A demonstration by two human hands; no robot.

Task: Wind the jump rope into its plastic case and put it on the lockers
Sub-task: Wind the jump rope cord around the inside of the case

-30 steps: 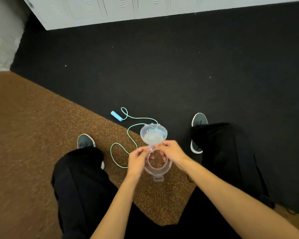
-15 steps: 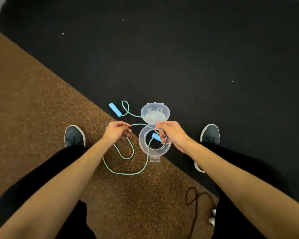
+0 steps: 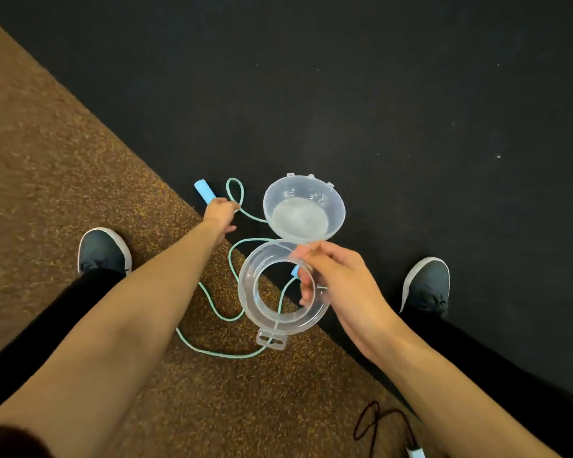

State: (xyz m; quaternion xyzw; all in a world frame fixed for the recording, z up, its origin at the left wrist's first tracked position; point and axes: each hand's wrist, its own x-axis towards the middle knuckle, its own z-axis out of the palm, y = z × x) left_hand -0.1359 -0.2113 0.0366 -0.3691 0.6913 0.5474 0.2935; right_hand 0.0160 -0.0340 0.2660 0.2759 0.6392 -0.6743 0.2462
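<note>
- Since half a second ago, left hand (image 3: 219,209) has reached out from the cord to the far blue handle (image 3: 204,191) and closes on it.
- Right hand (image 3: 331,280) pinches the rim of the one clear case (image 3: 280,290), lid (image 3: 303,209) hinged open.
- Two handles: the second (image 3: 294,271) sits inside the case.
- One green rope (image 3: 219,310) loops on the floor (image 3: 63,180), between two shoes (image 3: 103,251).
</note>
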